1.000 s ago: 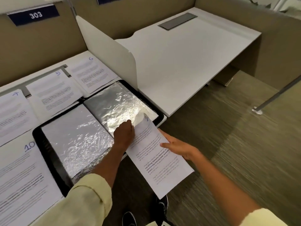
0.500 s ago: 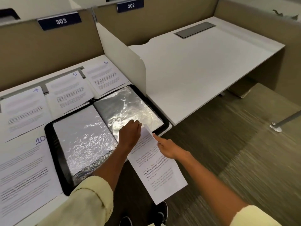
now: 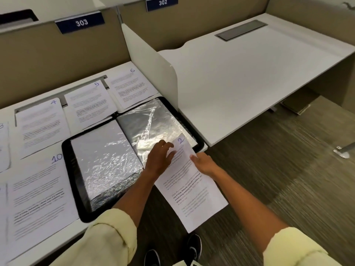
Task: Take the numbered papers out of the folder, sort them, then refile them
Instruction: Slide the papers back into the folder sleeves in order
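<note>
Item: white printed sheet numbered 2 in blue ink (image 3: 189,181), thin, limp office paper, rectangular, held low centre of the frame; its long axis runs from the numbered corner at the upper left down to the lower right, most of it hanging off the desk edge over the floor. My left hand (image 3: 159,162) lies on its upper left part, fingers curled, seemingly pinching the paper edge together with the sleeve mouth, though the contact itself is hidden under the knuckles. My right hand (image 3: 204,164) holds the sheet's right edge just beside the left, thumb on top, fingers under. Receiver: open black ring folder with clear crinkled plastic sleeves (image 3: 107,166), glossy, wrinkled, catching glare; it sits centre left on the white laminate desk (image 3: 48,244), and its right-hand sleeve (image 3: 149,123) lies directly up and left of the sheet's top corner, touching it. I judge the coming move to be a push up and to the left along the sheet's long axis, the left hand nearer the opening. The film looks clingy and the paper likely to buckle. Also on the desk: white sheets numbered 4 (image 3: 41,125), 5 (image 3: 90,104), 6 (image 3: 130,89) and 10 (image 3: 38,196), laid flat at left, well apart from my hands.
</note>
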`<move>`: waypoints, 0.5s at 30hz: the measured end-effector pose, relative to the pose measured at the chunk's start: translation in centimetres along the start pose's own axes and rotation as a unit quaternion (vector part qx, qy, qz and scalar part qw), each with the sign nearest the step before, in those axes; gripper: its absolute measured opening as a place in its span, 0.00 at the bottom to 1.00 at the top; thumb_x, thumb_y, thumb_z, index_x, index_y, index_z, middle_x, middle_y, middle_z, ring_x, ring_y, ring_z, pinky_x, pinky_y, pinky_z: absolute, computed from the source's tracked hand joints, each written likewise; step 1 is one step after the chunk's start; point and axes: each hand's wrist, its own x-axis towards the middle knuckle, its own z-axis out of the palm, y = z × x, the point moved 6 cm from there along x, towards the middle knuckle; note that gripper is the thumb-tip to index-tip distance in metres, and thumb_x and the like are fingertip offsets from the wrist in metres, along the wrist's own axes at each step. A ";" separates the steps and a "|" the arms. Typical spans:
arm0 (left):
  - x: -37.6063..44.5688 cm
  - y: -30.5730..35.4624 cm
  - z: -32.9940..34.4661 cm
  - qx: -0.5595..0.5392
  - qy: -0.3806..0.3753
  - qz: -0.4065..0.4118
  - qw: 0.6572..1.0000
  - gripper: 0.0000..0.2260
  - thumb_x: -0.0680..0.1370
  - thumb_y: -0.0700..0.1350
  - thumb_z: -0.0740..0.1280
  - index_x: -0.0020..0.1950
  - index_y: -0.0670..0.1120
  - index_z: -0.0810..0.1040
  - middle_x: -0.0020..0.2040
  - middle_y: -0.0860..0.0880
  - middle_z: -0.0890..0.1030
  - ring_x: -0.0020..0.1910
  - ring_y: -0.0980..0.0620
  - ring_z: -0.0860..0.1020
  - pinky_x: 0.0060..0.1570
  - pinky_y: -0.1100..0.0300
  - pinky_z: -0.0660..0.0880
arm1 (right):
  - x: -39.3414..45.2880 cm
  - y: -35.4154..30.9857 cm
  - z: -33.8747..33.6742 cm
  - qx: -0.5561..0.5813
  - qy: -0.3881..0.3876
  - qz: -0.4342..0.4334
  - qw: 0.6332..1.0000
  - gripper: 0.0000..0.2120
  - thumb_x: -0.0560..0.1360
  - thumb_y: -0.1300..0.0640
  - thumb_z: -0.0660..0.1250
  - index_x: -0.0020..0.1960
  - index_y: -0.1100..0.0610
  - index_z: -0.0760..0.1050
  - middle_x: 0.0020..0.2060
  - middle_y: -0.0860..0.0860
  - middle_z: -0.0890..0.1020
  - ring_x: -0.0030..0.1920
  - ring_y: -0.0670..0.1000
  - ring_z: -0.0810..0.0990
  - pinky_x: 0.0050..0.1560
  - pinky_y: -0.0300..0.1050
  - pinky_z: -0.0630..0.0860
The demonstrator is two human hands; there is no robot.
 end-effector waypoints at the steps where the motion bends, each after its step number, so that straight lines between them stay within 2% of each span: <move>1: -0.3 -0.7 0.3 0.001 -0.011 0.003 1.000 0.13 0.77 0.52 0.69 0.58 0.49 0.77 0.52 0.50 0.75 0.49 0.51 0.74 0.42 0.54 0.75 | 0.2 0.5 -0.2 0.008 0.010 0.000 1.000 0.18 0.85 0.49 0.54 0.60 0.59 0.78 0.53 0.56 0.82 0.53 0.55 0.82 0.57 0.49 0.79; 4: -1.6 -2.4 0.4 0.017 -0.014 -0.003 1.000 0.16 0.76 0.53 0.71 0.59 0.47 0.78 0.53 0.47 0.75 0.52 0.49 0.72 0.46 0.54 0.74 | 0.4 1.6 -0.7 0.028 0.027 -0.006 0.999 0.16 0.84 0.49 0.58 0.62 0.58 0.78 0.53 0.55 0.83 0.53 0.54 0.82 0.55 0.49 0.80; 8: -3.6 -4.7 -0.1 0.038 0.011 -0.018 0.999 0.10 0.77 0.49 0.71 0.55 0.47 0.81 0.49 0.46 0.75 0.48 0.46 0.73 0.44 0.52 0.74 | 0.2 2.4 -0.9 0.041 0.031 -0.010 0.999 0.12 0.82 0.49 0.63 0.60 0.55 0.77 0.49 0.53 0.84 0.47 0.50 0.84 0.40 0.39 0.79; 12: -5.0 -5.6 -0.4 0.050 0.014 -0.017 0.998 0.09 0.77 0.39 0.69 0.56 0.44 0.82 0.48 0.42 0.75 0.47 0.42 0.74 0.42 0.51 0.75 | -0.4 3.3 -1.0 0.052 0.034 -0.014 0.998 0.09 0.78 0.48 0.69 0.53 0.53 0.77 0.48 0.53 0.84 0.45 0.50 0.85 0.38 0.39 0.80; 15: -5.3 -5.8 -0.5 0.050 0.014 -0.018 0.998 0.10 0.77 0.38 0.70 0.57 0.44 0.83 0.47 0.42 0.75 0.46 0.42 0.74 0.42 0.52 0.74 | -1.1 4.9 -1.4 0.051 0.037 -0.003 0.998 0.10 0.75 0.49 0.73 0.51 0.53 0.77 0.46 0.52 0.84 0.43 0.49 0.85 0.38 0.40 0.81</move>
